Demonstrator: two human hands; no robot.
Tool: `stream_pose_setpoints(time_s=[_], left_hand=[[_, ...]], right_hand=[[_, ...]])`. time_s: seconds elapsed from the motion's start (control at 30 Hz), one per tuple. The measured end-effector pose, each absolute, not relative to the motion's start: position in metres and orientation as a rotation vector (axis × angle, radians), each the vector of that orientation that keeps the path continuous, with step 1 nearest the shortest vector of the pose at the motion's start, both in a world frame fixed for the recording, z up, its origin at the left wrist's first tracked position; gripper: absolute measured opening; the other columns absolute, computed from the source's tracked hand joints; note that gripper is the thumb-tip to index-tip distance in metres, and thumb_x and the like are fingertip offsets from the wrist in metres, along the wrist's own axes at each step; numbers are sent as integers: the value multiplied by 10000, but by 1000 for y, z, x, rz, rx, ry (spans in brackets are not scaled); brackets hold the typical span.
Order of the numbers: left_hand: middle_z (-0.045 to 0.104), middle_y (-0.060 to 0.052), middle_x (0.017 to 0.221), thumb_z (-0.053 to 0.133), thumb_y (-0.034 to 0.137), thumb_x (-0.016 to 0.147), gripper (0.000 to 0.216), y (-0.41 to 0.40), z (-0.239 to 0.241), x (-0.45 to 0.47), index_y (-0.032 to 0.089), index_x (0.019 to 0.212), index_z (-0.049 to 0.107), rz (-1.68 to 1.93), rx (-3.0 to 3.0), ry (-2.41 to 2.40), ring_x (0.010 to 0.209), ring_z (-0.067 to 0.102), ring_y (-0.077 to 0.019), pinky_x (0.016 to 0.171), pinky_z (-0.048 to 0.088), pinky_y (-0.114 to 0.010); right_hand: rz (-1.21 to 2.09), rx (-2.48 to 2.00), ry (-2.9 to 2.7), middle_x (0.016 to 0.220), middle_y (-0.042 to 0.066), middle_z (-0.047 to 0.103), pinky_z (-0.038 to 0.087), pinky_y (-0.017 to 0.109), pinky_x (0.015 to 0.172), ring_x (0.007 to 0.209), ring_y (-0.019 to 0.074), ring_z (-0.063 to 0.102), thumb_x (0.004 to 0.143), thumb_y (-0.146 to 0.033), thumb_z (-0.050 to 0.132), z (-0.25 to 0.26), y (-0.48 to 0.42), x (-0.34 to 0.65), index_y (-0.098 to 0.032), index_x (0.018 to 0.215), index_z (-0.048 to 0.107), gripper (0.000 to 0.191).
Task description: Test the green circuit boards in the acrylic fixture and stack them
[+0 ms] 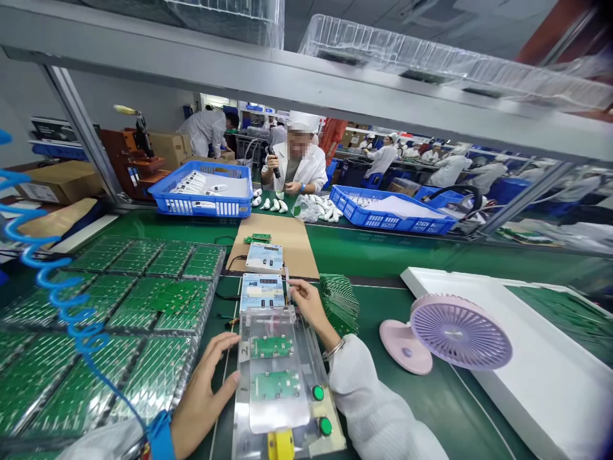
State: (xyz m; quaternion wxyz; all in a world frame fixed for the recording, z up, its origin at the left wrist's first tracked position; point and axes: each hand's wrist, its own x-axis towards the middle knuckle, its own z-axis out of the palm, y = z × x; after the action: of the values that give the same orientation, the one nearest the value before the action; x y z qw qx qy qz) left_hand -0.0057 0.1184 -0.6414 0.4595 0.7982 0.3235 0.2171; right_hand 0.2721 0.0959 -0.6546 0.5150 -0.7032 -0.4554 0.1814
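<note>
A clear-topped test fixture (242,409) stands in front of me, with two green circuit boards (272,347) under its cover, two green push buttons (318,393) and a yellow part at the near end. My left hand (205,390) is at its left side, empty, thumb and fingers apart. Beyond the fixture, my right hand (309,305) has its thumb and fingertips together at the right edge of a small digital display box (249,300). A thin pale strip shows by those fingertips; whether they grip it is unclear. A second display box (265,255) sits just behind.
Trays of green boards (129,306) fill the left, behind a coiled blue hose (76,313). Fanned boards (339,300), a pink fan (460,332) and a white foam tray (527,377) are right. Two blue baskets (205,207) flank a co-worker (306,163) opposite, under a shelf beam.
</note>
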Motion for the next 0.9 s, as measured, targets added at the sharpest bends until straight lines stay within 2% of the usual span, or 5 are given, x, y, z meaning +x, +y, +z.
stream_pose_setpoints(time_s=[0.13,0.43,0.67,0.77,0.9], left_hand=[[362,-66,1388,407,434,874,487,117,-640,-4,286,1332,332,470,1921,792,1241,388,-267,991,391,-426],[386,-75,1376,435,424,862,499,116,-636,-3,292,1334,338,443,1885,807,1208,429,-276,966,411,-439],[411,-85,1354,478,353,837,478,117,-638,-3,257,1298,391,520,1896,758,1206,428,-275,982,395,-430],[395,-86,1359,460,327,847,472,118,-642,-4,259,1306,371,516,1917,736,1212,418,-263,985,389,-423],[402,-83,1349,448,323,855,462,117,-645,-5,267,1307,370,525,1915,723,1198,427,-248,980,394,-414]], right_hand=[[430,-1662,-1063,725,70,611,456,297,593,646,165,537,772,-381,451,-658,94,268,-112,942,606,354],[434,-1708,-1096,701,54,602,442,275,553,583,143,512,778,-354,440,-659,94,269,-113,914,614,327],[416,-1834,-1258,644,19,577,411,275,610,590,150,506,816,-361,459,-645,99,270,-130,1132,564,405],[487,-1953,-1448,852,68,642,408,291,697,755,202,571,730,-420,612,-626,115,275,-179,1323,392,676],[734,-2244,-1758,1228,171,528,414,339,778,1044,317,533,525,-459,772,-603,150,278,-189,1428,69,1176]])
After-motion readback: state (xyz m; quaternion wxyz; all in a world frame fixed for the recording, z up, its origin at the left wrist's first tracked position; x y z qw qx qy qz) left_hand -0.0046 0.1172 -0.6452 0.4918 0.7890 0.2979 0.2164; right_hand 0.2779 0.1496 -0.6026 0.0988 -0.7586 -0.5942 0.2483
